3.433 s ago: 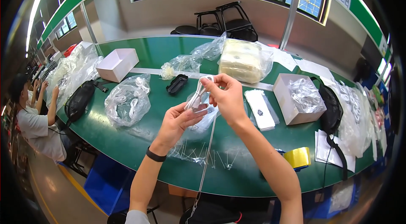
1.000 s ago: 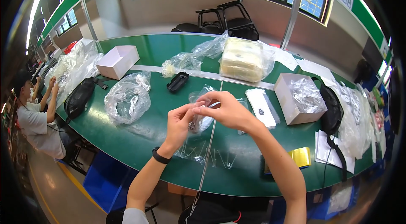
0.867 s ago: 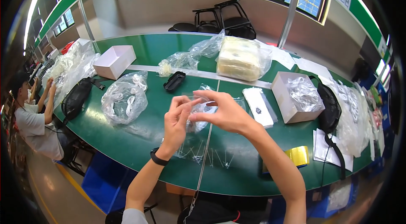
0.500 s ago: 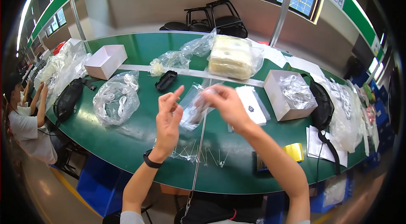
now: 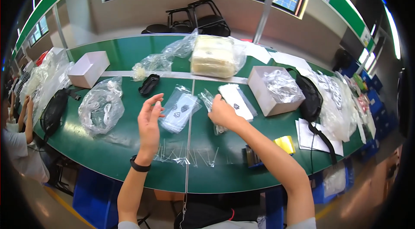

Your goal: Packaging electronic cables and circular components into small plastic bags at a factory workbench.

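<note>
My right hand (image 5: 223, 113) is closed on a small clear plastic bag (image 5: 206, 99), which shows above and below the fingers; what it contains is hard to make out. My left hand (image 5: 149, 118) is held up over the table with its fingers apart and nothing in it. Beside that hand lies a stack of flat printed clear bags (image 5: 176, 112). Just right of my right hand are white printed pieces (image 5: 237, 98) in clear wrapping. Several thin clear strips or ties (image 5: 173, 153) lie scattered in front of me.
A black plastic case (image 5: 149, 84) and a bag of white cables (image 5: 101, 107) are to the left. Behind stands a wrapped cream-coloured stack (image 5: 214, 58). A white box (image 5: 270, 99) holds clear bags. Near the front right is a yellow-and-blue item (image 5: 284, 144). Another person sits far left.
My right hand has moved away from the left one and lower, taking the small clear bag off to the right of the stack. My view has shifted slightly right.
</note>
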Demonstrator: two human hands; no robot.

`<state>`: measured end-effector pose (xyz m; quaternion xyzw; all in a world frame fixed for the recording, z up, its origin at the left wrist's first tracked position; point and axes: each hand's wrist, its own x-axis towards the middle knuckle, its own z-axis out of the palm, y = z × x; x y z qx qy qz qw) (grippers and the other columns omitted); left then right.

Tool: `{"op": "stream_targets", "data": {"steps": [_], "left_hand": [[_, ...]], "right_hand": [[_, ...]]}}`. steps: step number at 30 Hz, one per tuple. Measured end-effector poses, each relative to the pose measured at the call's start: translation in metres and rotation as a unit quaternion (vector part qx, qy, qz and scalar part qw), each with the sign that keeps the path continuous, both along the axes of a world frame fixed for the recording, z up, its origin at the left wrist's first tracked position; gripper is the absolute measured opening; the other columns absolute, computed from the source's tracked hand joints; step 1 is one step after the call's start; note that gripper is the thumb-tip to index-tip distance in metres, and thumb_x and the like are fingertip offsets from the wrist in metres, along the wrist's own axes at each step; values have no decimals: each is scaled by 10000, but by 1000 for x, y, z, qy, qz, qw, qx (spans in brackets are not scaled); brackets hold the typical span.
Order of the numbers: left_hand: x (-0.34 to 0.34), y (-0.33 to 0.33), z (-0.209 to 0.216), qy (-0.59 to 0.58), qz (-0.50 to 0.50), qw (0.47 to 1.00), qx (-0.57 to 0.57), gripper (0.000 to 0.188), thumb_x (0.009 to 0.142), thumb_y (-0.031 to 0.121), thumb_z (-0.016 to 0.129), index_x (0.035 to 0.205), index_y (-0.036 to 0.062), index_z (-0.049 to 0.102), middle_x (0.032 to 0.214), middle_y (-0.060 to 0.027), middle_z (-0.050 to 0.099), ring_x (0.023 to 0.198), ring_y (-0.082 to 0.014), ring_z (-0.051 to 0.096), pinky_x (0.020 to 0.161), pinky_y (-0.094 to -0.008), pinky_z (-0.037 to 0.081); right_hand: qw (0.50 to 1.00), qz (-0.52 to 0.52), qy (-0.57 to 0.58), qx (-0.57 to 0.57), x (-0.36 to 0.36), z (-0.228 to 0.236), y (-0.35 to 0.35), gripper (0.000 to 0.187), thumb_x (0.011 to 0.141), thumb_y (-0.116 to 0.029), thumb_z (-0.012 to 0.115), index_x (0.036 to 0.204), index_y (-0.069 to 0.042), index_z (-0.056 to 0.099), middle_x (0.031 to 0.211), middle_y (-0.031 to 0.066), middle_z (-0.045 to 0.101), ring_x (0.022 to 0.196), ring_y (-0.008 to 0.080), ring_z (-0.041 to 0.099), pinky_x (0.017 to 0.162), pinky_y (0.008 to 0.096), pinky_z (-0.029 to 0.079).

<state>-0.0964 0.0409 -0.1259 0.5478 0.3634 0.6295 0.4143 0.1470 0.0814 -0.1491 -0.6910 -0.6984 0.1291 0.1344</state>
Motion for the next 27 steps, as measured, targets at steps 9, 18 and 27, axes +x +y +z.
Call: {"op": "stream_targets", "data": {"steps": [9, 18, 27], "left_hand": [[-6, 3, 2, -9, 11, 1000, -2, 333, 1022, 247, 514, 1240, 23, 628, 1129, -47, 618, 916, -84, 536, 812, -249, 442], [-16, 4, 5, -13, 41, 998, 47, 225, 1012, 171, 553, 1070, 3, 691, 973, -19, 677, 846, -85, 565, 782, -244, 457], [-200, -36, 20, 284, 422, 856, -92, 283, 924, 216, 668, 1041, -40, 702, 907, -151, 740, 833, -222, 707, 758, -329, 535]], "right_hand": [[982, 117, -113, -93, 123, 84, -39, 398, 895, -218, 624, 1132, 32, 424, 1092, 298, 596, 1008, 453, 615, 867, 501, 484], [965, 121, -189, -132, 195, 40, -80, 331, 802, -169, 675, 1061, -21, 531, 988, 243, 646, 997, 436, 624, 841, 499, 495], [966, 173, -188, -41, 115, 118, -92, 369, 827, -298, 748, 1018, 6, 663, 981, 209, 697, 937, 371, 665, 831, 434, 524]]}}
